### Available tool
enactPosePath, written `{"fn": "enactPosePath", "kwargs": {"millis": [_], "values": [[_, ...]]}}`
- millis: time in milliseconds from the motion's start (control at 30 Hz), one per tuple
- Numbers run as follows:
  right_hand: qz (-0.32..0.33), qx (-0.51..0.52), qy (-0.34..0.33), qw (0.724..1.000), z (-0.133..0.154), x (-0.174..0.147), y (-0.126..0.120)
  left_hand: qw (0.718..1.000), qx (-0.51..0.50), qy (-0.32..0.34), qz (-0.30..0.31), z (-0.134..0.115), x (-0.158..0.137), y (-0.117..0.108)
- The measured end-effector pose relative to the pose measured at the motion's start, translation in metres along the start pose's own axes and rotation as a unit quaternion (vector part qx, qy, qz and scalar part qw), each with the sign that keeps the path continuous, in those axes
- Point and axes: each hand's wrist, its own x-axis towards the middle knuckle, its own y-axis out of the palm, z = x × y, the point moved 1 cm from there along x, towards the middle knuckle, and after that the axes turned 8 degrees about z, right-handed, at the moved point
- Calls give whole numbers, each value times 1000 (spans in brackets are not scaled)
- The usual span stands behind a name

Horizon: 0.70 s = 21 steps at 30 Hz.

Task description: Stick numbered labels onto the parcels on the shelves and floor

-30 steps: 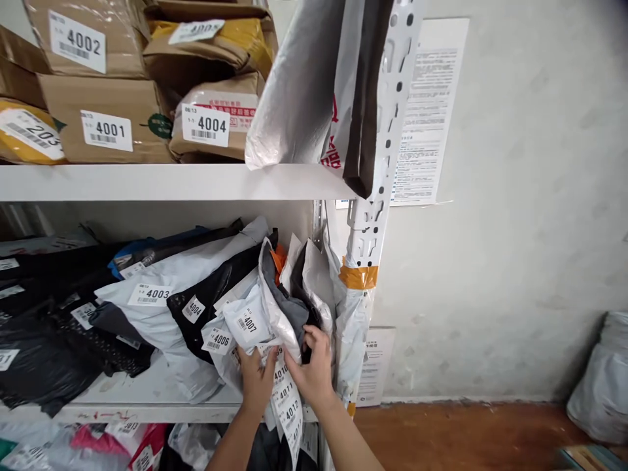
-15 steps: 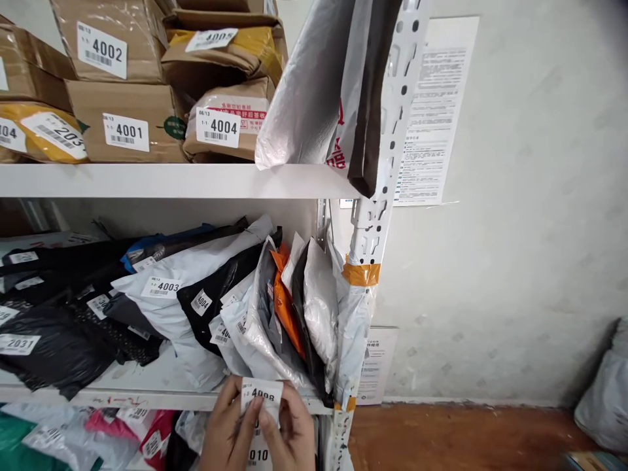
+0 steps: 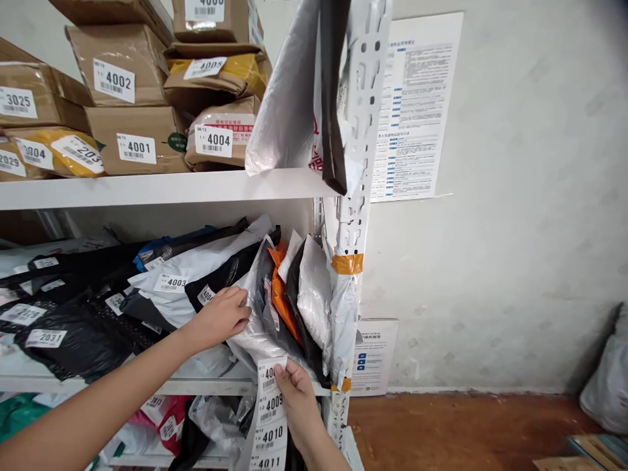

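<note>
Right hand (image 3: 301, 400) pinches the label strip (image 3: 271, 433) at 6 o'clock in view, left hand (image 3: 220, 319) curls at the silver bag (image 3: 257, 330) near 7, can't tell if gripping, and imo the strip could snag since it dangles loose.

Label strip (image 3: 269, 433) cut off by bottom edge, end of its topmost number covered by thumb of right hand (image 3: 300, 394), some fingertips of left hand (image 3: 220, 318) hidden, fine print on wall notice (image 3: 416, 111) illegible, sack (image 3: 606, 386) cropped at right.

A white metal shelving rack (image 3: 147, 191) stands left of a pale wall (image 3: 520, 216) bearing a printed notice (image 3: 417, 111), with glossy reddish-brown floor (image 3: 441, 428) at right.
</note>
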Motion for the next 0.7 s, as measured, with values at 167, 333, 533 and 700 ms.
{"fn": "enactPosePath", "kwargs": {"millis": [167,333,533,700], "values": [[-12,-50,-15,999,2,22,23,979,-157,29,131,8,13,1],[-98,-69,1,993,-11,53,44,944,-228,19,239,16,34,-14],[-145,-67,-26,987,-39,70,50,952,-186,77,229,15,32,-15],[-146,-52,-8,988,-47,71,53,989,-37,107,100,16,20,10]]}}
